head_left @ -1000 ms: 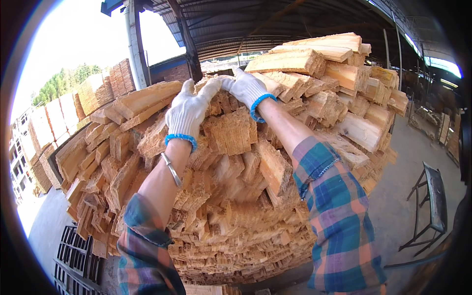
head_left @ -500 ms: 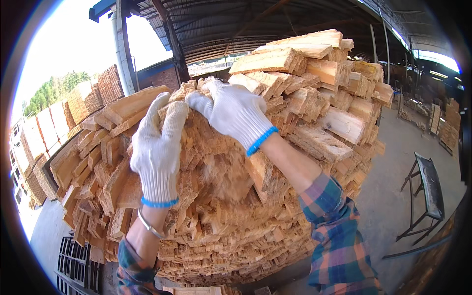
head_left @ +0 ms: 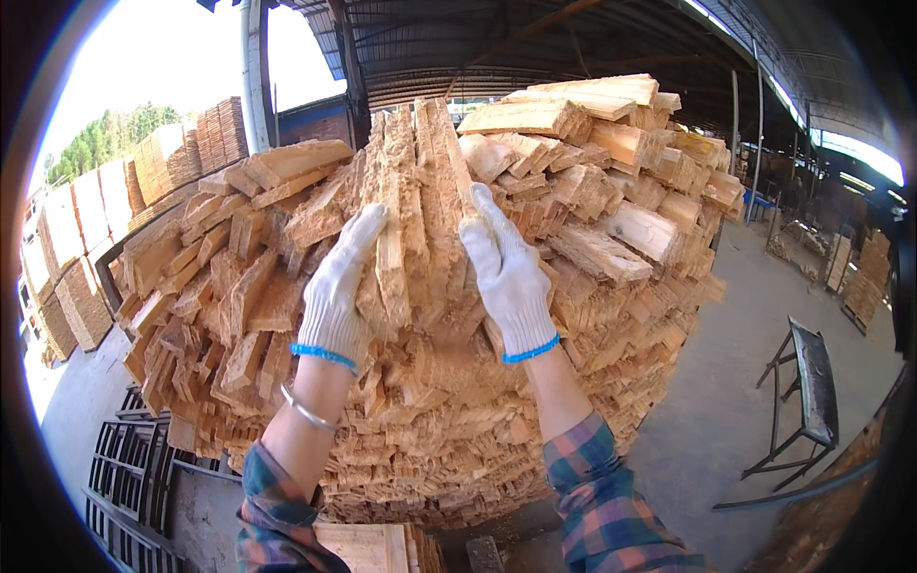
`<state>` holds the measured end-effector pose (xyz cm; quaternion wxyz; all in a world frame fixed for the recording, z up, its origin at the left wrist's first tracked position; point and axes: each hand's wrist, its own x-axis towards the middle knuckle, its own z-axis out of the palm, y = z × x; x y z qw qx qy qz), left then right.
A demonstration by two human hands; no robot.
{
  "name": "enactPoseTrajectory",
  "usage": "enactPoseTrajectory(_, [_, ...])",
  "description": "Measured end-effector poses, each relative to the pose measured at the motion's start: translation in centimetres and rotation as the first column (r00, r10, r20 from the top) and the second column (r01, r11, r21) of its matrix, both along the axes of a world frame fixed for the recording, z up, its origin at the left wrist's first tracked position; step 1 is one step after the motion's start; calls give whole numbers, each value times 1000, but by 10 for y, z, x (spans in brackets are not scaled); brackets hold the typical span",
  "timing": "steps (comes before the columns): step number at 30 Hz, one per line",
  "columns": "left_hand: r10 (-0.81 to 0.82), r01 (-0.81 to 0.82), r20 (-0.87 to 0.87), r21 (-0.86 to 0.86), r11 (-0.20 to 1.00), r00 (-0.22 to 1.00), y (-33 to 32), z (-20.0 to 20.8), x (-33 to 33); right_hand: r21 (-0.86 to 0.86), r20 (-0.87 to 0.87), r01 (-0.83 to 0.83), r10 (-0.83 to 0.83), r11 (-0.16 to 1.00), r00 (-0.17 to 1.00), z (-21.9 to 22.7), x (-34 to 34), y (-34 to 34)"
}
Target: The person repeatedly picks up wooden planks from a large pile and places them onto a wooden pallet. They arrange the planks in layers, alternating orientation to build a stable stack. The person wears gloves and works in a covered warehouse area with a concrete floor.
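Several long, rough-edged wood strips (head_left: 420,201) lie side by side on top of a big stack, their far ends pointing away from me. White knit gloves with blue cuffs cover both hands. My left hand (head_left: 342,286) presses along the left side of these strips, fingers pointing forward and thumb side inward. On the opposite side my right hand (head_left: 506,272) grips the outer strip, with its fingers along the edge. Together the hands clasp the bundle between them; the undersides of the strips and some fingertips are hidden.
The stack of wood pieces (head_left: 611,239) spreads widely around the hands, with uneven ends sticking out. A dark metal stand (head_left: 815,382) is on the floor at right. Black metal frames (head_left: 122,468) lie at lower left. Sawn boards (head_left: 368,544) sit close in front of me.
Both hands have come back toward me and moved apart to the two sides of the strips. The strips, earlier seen end-on and mostly covered, now lie lengthwise on top of the stack.
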<state>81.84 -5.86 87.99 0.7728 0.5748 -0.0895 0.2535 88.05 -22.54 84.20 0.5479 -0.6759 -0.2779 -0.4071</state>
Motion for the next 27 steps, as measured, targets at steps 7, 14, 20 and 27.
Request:
enactPoseTrajectory(7, [-135, 132, -47, -54, 990, 990, -11, -49, -16, 471, -76, -486, 583, 736, 809, -32, -9, -18])
enactPoseTrajectory(14, [-82, 71, -151, -76, 995, 985, -11, -86, -20, 455, -151, -295, 399, 840, 904, -59, -30, -3])
enactPoseTrajectory(20, [-329, 306, -117, -176, 935, 937, 20, -123, -51, 420, -421, -532, 677, 735, 604, -104, -35, -9])
enactPoseTrajectory(27, [-157, 156, -216, -22, 987, 964, 21, -198, -109, 663, -618, -298, 727, 687, 300, -149, -63, 7])
